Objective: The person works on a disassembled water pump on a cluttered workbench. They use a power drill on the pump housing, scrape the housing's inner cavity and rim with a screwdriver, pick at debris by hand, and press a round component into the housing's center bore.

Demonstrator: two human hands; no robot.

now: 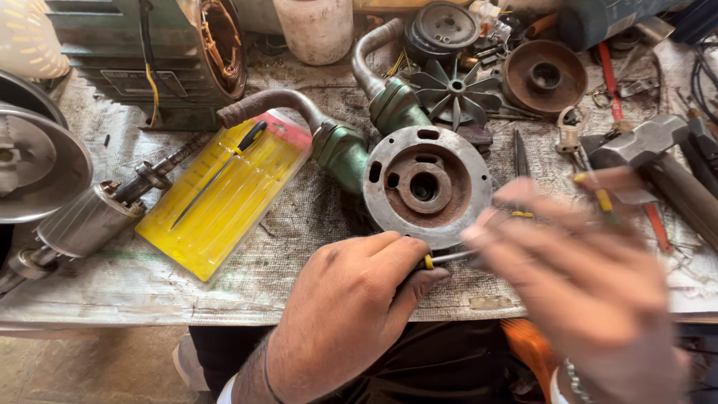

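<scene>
- At the workbench (149, 288), my left hand (351, 314) is curled tight around a small screwdriver (449, 258), a yellow band showing at my thumb and the thin metal shaft running out to the right, roughly level with the bench's front edge.
- My right hand (580, 269) is blurred, fingers spread and loose just past the shaft's far end; whether it grips the yellow-tipped tool (598, 196) beside its fingers I cannot tell.
- The round metal end plate (426, 187), rusty at its hub, lies flat directly beyond both hands, its near rim just above the shaft; my left hand is the closer of the two to its lower edge.
- Count on the bench: one end plate, one fan impeller (454, 91) behind it, two green fittings with curved pipes (340, 146), one yellow tool pouch (224, 194) to the left holding a single black driver, one rotor with its shaft (90, 217) at far left, one hammer (658, 161) at right.
</scene>
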